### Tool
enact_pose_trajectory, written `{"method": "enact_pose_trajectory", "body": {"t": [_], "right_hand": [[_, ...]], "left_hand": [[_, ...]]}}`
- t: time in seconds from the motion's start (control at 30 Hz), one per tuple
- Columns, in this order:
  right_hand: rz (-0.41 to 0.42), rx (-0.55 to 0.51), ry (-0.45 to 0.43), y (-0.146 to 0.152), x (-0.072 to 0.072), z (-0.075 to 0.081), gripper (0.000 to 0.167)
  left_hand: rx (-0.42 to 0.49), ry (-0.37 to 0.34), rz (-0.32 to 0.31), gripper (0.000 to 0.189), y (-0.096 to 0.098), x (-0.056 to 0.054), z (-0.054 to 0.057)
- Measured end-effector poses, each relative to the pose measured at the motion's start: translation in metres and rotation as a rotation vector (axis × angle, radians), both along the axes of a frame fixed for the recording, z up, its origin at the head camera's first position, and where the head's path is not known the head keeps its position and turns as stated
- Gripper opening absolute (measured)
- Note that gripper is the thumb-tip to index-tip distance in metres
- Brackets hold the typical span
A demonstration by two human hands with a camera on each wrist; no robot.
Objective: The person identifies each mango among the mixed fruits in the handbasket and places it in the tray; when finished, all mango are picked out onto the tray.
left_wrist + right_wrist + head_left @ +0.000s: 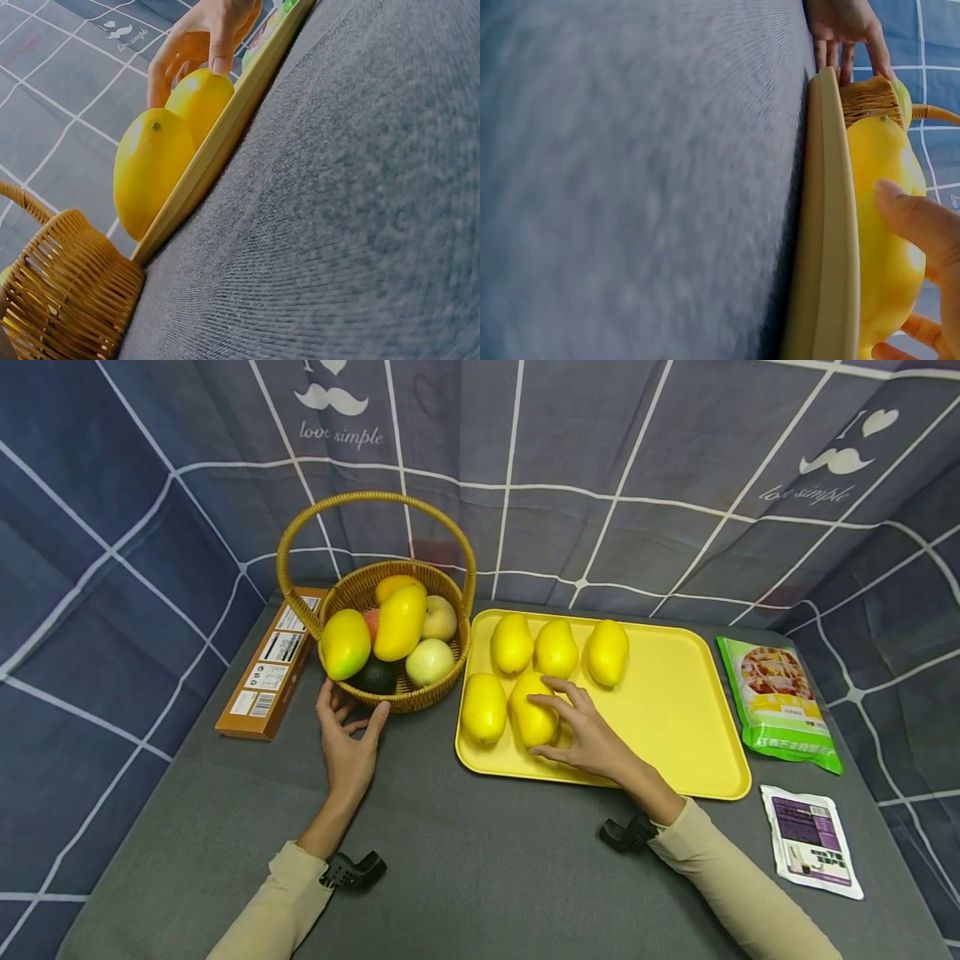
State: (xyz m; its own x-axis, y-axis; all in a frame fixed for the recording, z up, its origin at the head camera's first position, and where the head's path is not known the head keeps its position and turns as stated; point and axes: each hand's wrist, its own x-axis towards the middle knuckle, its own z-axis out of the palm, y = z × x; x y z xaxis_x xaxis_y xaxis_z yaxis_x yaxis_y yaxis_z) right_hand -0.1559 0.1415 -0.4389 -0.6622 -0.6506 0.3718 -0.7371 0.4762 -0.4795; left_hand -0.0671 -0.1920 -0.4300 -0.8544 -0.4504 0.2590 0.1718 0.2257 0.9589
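On the yellow tray (675, 710), a row of three mangoes (557, 648) lies behind two others. My right hand (588, 735) grips the front mango (531, 714), thumb on its near side and fingers over its far side. Beside it, to the left, is another front mango (483, 708). At the front left of the wicker basket (420, 697), my left hand (350, 752) has its fingers and thumb spread against the wall. Inside the basket are mangoes (401, 622), a pale green round fruit (430, 662), a tan round fruit (439, 618) and a dark fruit (375, 677).
An orange-brown box (266, 677) lies left of the basket, whose tall handle (375, 497) arches above the fruit. Right of the tray are a green food packet (780, 702) and a white-and-purple pouch (812, 841). A grid-patterned cloth (525, 485) hangs behind the grey table (487, 877).
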Motion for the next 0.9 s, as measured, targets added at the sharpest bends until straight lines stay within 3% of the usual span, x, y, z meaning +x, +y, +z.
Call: {"method": "enact_pose_trajectory", "body": {"t": [0.3,0.5,0.67,0.9], "right_hand": [[-0.009,0.011,-0.002,0.004,-0.001,0.009,0.077],[-0.004,-0.004,0.013,-0.003,-0.005,0.034,0.075],[0.033,-0.011,0.045,-0.025,-0.014,0.058,0.073],[0.103,0.035,0.004,-0.072,-0.038,0.074,0.069]], "left_hand": [[0.007,-0.004,0.002,0.082,0.0,0.001,0.001],[0.009,0.004,0.003,0.082,0.0,0.001,0.0],[0.002,0.012,0.002,0.082,-0.001,0.0,-0.003],[-0.004,0.011,-0.001,0.082,-0.001,0.0,-0.003]]}}
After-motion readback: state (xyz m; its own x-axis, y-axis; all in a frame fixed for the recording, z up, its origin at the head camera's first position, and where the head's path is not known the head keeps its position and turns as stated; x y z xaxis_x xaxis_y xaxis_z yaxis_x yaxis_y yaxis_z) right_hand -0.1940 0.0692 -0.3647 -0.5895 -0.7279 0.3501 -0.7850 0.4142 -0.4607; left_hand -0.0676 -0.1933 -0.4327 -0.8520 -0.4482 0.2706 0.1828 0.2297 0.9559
